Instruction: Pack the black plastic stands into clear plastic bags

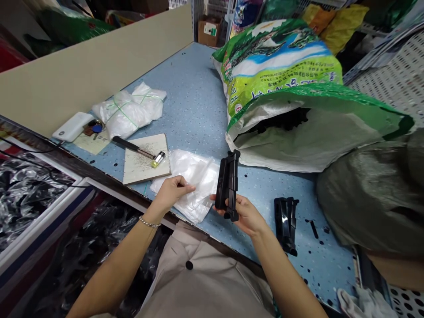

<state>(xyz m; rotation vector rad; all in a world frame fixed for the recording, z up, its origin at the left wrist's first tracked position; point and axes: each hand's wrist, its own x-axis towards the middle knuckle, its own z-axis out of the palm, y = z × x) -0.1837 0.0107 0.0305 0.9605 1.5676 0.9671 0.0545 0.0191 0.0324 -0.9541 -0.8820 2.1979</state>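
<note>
My right hand (pixel 247 216) grips a black plastic bracket (pixel 228 185), a long jointed piece held upright over the table's front part. Thumb and fingers of my left hand (pixel 174 192) are pinched together on the top layer of a stack of clear plastic bags (pixel 195 172), which lies flat on the table. Just what edge they pinch is partly hidden by the fingers. To the right of my right hand, a second black plastic bracket (pixel 285 223) rests on the blue table (pixel 195 115).
A large green printed sack (pixel 285 66), mouth open with black parts inside, lies at the back right. A hammer (pixel 139 149) rests on a board (pixel 145 170) at left, near bundled plastic bags (pixel 129 110) and a white box-shaped device (pixel 73 126). A dark grey sack (pixel 371 194) bulges over the right side.
</note>
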